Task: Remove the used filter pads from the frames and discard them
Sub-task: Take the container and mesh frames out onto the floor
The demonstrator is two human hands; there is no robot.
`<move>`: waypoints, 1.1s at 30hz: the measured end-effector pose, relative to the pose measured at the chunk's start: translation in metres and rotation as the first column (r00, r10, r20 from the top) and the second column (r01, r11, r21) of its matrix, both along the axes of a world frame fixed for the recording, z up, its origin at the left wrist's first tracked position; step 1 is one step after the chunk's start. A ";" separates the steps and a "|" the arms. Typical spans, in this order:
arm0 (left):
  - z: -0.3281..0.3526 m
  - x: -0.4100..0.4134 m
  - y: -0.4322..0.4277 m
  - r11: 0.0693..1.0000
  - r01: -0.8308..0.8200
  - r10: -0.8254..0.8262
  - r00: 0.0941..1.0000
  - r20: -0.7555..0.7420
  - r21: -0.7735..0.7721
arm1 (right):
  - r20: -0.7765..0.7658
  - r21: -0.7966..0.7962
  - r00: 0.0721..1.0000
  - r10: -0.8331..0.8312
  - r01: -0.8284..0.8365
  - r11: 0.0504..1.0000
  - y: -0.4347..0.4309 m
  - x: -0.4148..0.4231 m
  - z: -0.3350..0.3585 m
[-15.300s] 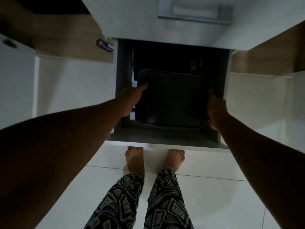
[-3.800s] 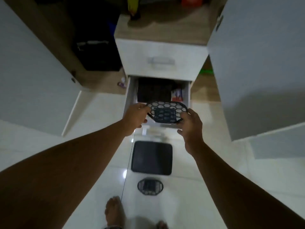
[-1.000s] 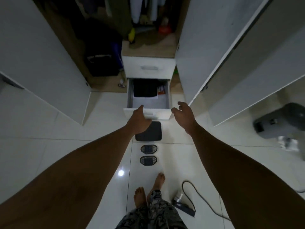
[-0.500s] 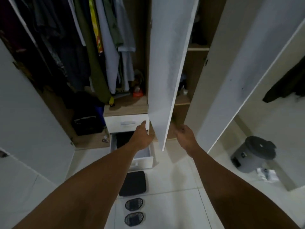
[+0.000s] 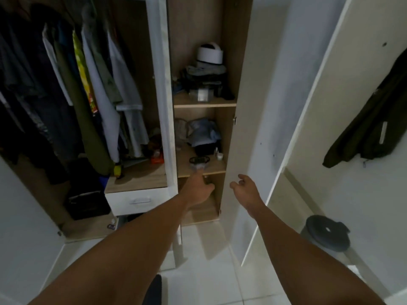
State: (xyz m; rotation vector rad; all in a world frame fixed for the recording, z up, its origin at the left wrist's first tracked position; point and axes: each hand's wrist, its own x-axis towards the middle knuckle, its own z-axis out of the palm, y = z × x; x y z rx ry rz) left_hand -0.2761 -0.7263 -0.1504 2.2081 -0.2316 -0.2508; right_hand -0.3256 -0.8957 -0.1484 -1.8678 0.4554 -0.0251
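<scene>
White wardrobe door [image 5: 259, 119]; pale wood shelf [image 5: 202, 167]; grey bin [image 5: 327, 236]; white drawer [image 5: 136, 200].

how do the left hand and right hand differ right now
The left hand reaches in toward the middle shelf; the right hand sits beside the open door, at its edge. The left hand stretches a finger toward the small container on that shelf; the right hand's fingers curl loosely. Both hold nothing.

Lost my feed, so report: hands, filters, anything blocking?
Left hand open, reaching toward shelf; right hand open beside door. No filter frames in sight. Lidded bin on floor.
</scene>
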 end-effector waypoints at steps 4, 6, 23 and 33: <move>0.030 0.037 -0.020 0.999 -0.037 0.040 0.995 0.094 -0.031 | 0.062 -0.013 0.997 0.042 -0.041 0.999 -0.024 0.034 0.031; 0.048 0.060 -0.028 0.997 -0.050 0.056 0.991 0.122 -0.050 | 0.103 -0.021 0.994 0.046 -0.044 0.999 -0.036 0.060 0.047; 0.136 0.353 -0.093 0.867 -0.373 0.439 0.885 0.152 -0.330 | 0.351 -0.161 0.915 0.201 -0.152 0.975 -0.067 0.379 0.118; 0.115 0.487 -0.090 0.790 -0.526 0.566 0.823 0.044 -0.313 | 0.258 0.009 0.953 0.160 -0.168 0.986 -0.055 0.513 0.119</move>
